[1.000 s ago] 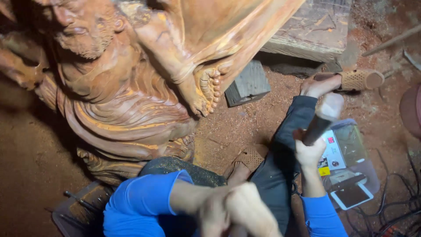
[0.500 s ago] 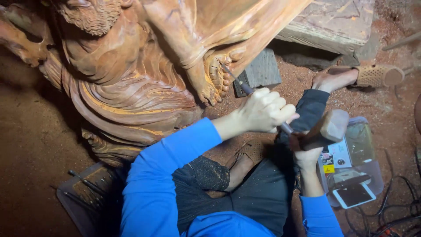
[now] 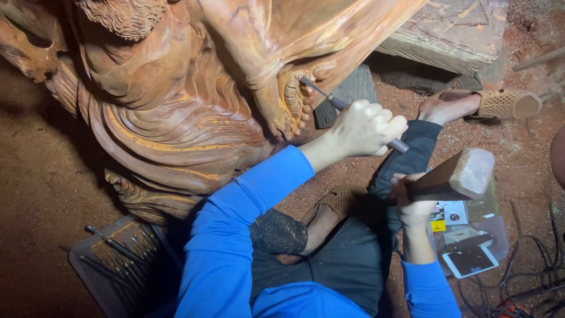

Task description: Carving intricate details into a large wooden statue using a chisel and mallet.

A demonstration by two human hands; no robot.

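Wooden foot under the chisel

Reddish-brown carved statue (image 3: pixel 176 106) fills the upper left. The left hand (image 3: pixel 365 128) is fisted around a thin chisel (image 3: pixel 329 97), tip at the carved toes. The right hand (image 3: pixel 412 203) grips a wooden mallet (image 3: pixel 456 176) raised just beside it

carving (image 3: pixel 176 106): reddish-brown wood I'm working, with paler orange streaks and wavy grain lines
chisel (image 3: pixel 353 115): dull grey metal
mallet (image 3: pixel 453 176): dark brown wood, its end face pale tan
my sleeves (image 3: pixel 235 235): bright blue
my trousers (image 3: pixel 341 265): dark grey
my sandal (image 3: pixel 506 103): tan, dotted with small holes
ground (image 3: pixel 47 194): rusty red-brown dirt
tray (image 3: pixel 88 265): grey, at lower left
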